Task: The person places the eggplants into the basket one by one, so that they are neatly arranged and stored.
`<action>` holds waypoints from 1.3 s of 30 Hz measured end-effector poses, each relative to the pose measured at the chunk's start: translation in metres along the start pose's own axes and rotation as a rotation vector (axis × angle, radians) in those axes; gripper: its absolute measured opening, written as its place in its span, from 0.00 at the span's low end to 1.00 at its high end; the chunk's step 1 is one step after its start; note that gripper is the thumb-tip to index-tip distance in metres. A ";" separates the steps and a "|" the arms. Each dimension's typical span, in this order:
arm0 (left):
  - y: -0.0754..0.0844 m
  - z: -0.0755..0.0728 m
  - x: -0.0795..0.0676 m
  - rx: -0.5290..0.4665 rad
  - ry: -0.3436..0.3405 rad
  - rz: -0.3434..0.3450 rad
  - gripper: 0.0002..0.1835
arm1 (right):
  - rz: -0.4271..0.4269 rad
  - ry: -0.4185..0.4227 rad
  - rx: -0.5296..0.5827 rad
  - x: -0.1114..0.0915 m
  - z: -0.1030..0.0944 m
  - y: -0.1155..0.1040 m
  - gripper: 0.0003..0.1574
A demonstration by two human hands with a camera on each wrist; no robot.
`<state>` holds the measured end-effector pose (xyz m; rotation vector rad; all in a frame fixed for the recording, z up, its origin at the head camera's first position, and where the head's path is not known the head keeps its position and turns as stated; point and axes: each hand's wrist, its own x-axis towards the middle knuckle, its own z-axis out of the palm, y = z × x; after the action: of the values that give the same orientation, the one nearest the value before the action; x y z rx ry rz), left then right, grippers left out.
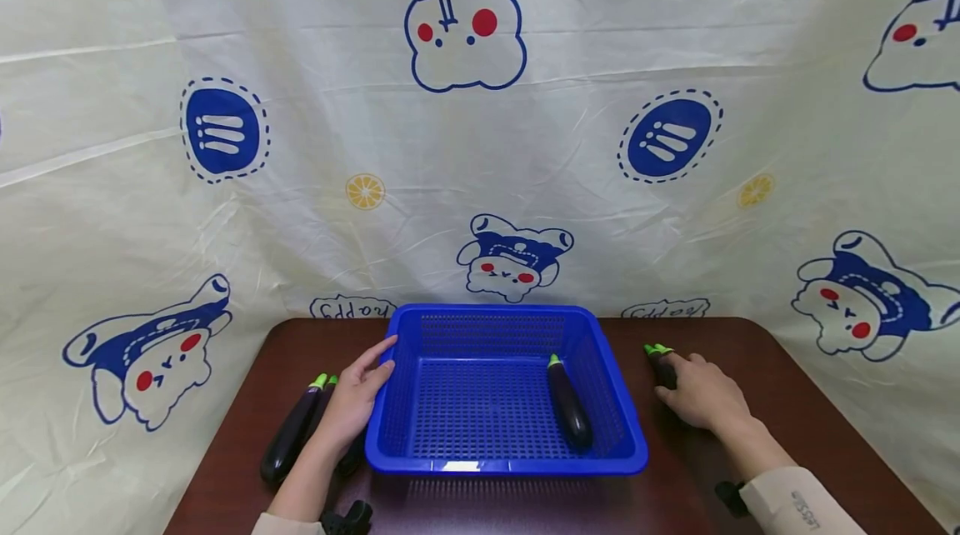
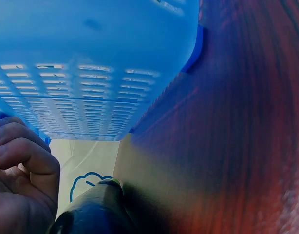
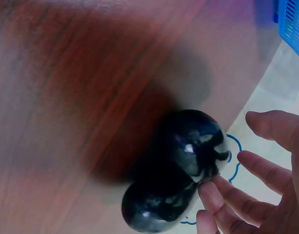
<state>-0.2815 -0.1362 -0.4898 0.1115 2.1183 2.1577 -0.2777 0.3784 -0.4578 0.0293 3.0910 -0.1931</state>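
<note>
My left hand (image 1: 354,403) is at the left rim of a blue plastic basket (image 1: 510,466), its fingers bent over the edge. In the left wrist view its curled fingers (image 2: 28,153) appear beside the slotted wall. A single dark eggplant (image 1: 570,406) with a green tip lies inside the basket, toward the right. To the basket's right, my right hand (image 1: 705,392) reaches over two eggplants lying side by side, partly hidden under it. The right wrist view shows its fingers spread, fingertips right at the glossy eggplants (image 3: 191,141), thumb held apart.
More eggplants (image 1: 288,435) lie on the brown table (image 1: 757,352) left of the basket, partly covered by the left hand and forearm. A white printed sheet (image 1: 480,143) hangs behind the table. Black straps (image 1: 348,517) circle the wrists.
</note>
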 end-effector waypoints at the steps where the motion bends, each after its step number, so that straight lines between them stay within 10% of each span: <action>1: 0.000 0.000 0.000 0.002 0.001 0.001 0.23 | -0.001 0.005 0.000 0.000 0.001 0.000 0.41; 39: 0.000 0.000 0.000 0.003 -0.005 -0.002 0.23 | -0.031 0.129 0.012 -0.009 0.015 -0.011 0.32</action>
<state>-0.2819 -0.1356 -0.4895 0.1155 2.1184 2.1504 -0.2687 0.3655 -0.4707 -0.0061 3.2207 -0.2188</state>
